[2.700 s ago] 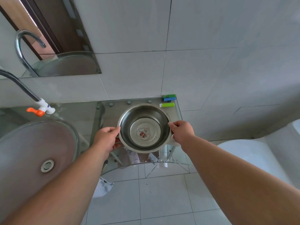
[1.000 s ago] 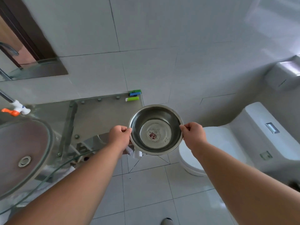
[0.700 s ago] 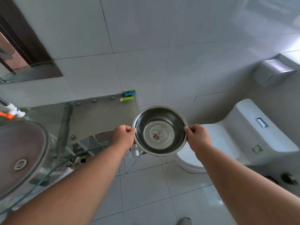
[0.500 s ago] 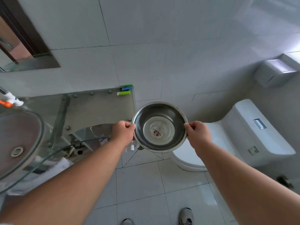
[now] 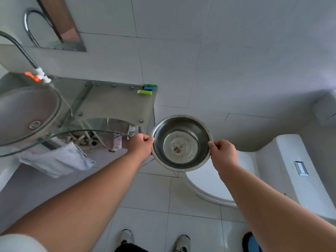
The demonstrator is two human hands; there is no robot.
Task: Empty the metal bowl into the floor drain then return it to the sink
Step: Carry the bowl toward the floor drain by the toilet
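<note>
Metal bowl point(image 5: 181, 142) is held level, opening upward, gripped at opposite rim edges by the closed left hand point(image 5: 141, 144) and right hand point(image 5: 224, 153), above the floor tiles point(image 5: 149, 193).

The metal bowl point(image 5: 181, 142) is round, shiny stainless steel with a rolled rim, held level and mouth-up in the air above the tiled floor. A small red motif marks its flat bottom. The sink point(image 5: 54, 110), a round glass basin with a metal plug, sits well apart to its left.
</note>
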